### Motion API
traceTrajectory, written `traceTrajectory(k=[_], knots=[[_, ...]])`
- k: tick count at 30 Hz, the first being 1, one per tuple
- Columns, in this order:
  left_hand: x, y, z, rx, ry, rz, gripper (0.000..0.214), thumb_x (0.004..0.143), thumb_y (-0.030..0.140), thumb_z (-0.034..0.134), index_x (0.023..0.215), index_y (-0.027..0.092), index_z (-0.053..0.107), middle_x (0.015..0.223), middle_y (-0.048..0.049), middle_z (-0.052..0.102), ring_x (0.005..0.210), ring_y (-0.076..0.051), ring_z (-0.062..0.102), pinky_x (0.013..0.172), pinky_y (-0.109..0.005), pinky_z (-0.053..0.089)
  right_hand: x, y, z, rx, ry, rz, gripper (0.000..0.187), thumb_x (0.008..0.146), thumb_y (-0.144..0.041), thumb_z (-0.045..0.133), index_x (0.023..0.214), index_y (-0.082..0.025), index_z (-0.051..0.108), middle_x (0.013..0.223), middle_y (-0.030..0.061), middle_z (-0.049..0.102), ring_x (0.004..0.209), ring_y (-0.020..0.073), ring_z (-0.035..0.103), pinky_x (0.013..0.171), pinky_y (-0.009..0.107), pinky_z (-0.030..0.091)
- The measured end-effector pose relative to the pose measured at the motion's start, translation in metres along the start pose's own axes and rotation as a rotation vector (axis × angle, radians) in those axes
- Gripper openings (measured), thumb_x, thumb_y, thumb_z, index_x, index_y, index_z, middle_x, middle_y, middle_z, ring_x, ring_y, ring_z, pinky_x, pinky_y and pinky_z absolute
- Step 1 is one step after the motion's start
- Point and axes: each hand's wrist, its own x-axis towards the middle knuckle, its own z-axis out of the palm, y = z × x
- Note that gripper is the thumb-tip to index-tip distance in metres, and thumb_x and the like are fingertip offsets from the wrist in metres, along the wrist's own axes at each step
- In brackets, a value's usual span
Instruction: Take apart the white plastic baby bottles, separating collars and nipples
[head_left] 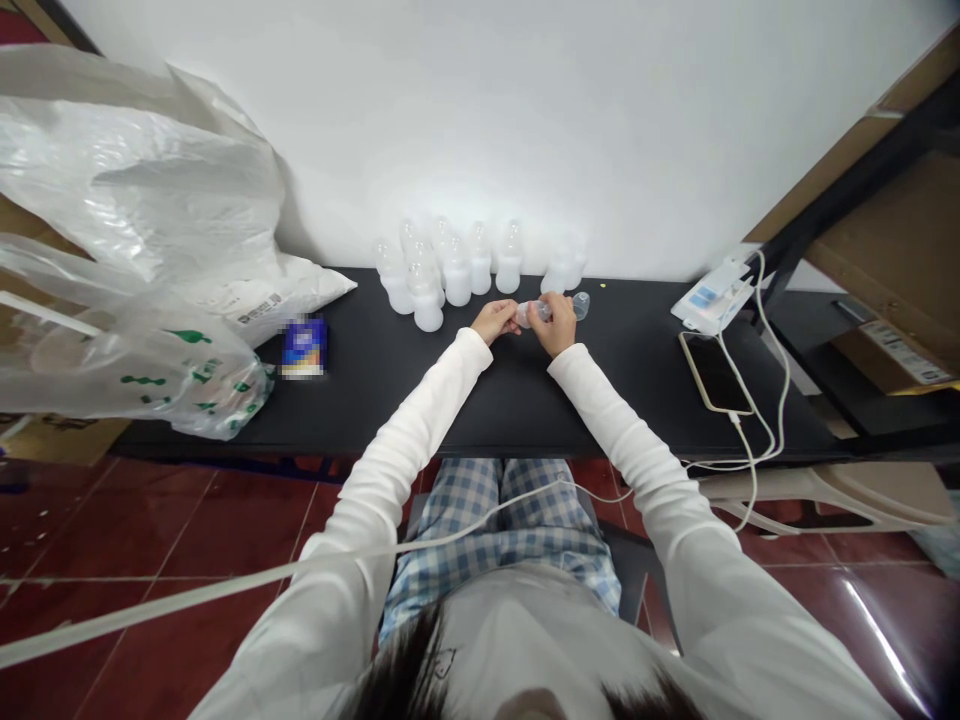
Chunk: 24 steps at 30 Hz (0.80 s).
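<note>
Over the black table, my right hand (556, 322) is closed around a small translucent baby bottle (534, 312), held lying sideways. Its clear domed end (581, 305) sticks out to the right of my fingers. My left hand (495, 320) pinches at the bottle's left end; the fingers cover the exact contact. Behind and to the left stand several white baby bottles with clear domed tops, one of them the nearest bottle (427, 308). More white bottles (559, 272) stand behind my right hand, close to the wall.
On the left are a large white plastic bag (142, 190), a clear bag with green print (202, 380) and a blue packet (304, 347). A phone (716, 373) with cables and a white-and-blue pack (712, 297) lie right. A cable (480, 525) crosses my lap.
</note>
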Motion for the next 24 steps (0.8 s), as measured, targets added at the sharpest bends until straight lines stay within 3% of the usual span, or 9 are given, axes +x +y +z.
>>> traceTrajectory(k=[6, 11, 15, 19, 24], knots=[[0.001, -0.002, -0.002, -0.006, -0.033, -0.02, 0.031, 0.08, 0.027, 0.073, 0.061, 0.015, 0.052, 0.045, 0.0088, 0.045, 0.042, -0.001, 0.038, 0.057, -0.019, 0.051, 0.007, 0.007, -0.007, -0.107, -0.1, -0.187, 0.03, 0.096, -0.044, 0.045, 0.077, -0.022, 0.055, 0.07, 0.0045, 0.054, 0.076, 0.0228, 0.051, 0.078, 0.041, 0.043], [0.003, -0.005, -0.002, 0.009, -0.04, 0.072, 0.026, 0.078, 0.022, 0.072, 0.06, 0.015, 0.054, 0.044, 0.0092, 0.043, 0.042, 0.0, 0.036, 0.054, -0.017, 0.048, 0.011, 0.014, -0.013, -0.15, -0.12, -0.279, 0.029, 0.095, -0.043, 0.045, 0.082, -0.022, 0.059, 0.071, 0.0053, 0.056, 0.076, 0.0228, 0.052, 0.077, 0.04, 0.043], [0.005, -0.009, -0.001, 0.017, -0.02, 0.157, 0.017, 0.077, 0.019, 0.069, 0.065, 0.015, 0.058, 0.043, 0.01, 0.043, 0.041, -0.002, 0.034, 0.051, -0.018, 0.047, 0.007, 0.012, -0.014, -0.112, -0.044, -0.152, 0.026, 0.094, -0.041, 0.046, 0.086, -0.021, 0.06, 0.076, 0.0064, 0.059, 0.076, 0.0227, 0.054, 0.078, 0.04, 0.045], [0.005, -0.016, 0.004, 0.028, 0.003, 0.226, 0.012, 0.072, 0.019, 0.072, 0.076, 0.016, 0.062, 0.057, 0.0064, 0.058, 0.045, -0.003, 0.044, 0.051, -0.02, 0.046, 0.004, 0.006, -0.013, -0.006, 0.022, 0.009, 0.027, 0.094, -0.043, 0.045, 0.086, -0.021, 0.059, 0.082, 0.0074, 0.063, 0.078, 0.0228, 0.057, 0.082, 0.042, 0.048], [0.002, -0.022, 0.009, 0.153, 0.069, 0.374, 0.011, 0.072, 0.02, 0.072, 0.078, 0.017, 0.063, 0.064, 0.0041, 0.061, 0.058, -0.007, 0.053, 0.057, -0.02, 0.046, 0.003, -0.005, -0.014, 0.134, 0.083, 0.203, 0.036, 0.096, -0.053, 0.039, 0.086, -0.022, 0.055, 0.085, 0.007, 0.065, 0.08, 0.0213, 0.058, 0.084, 0.042, 0.051]])
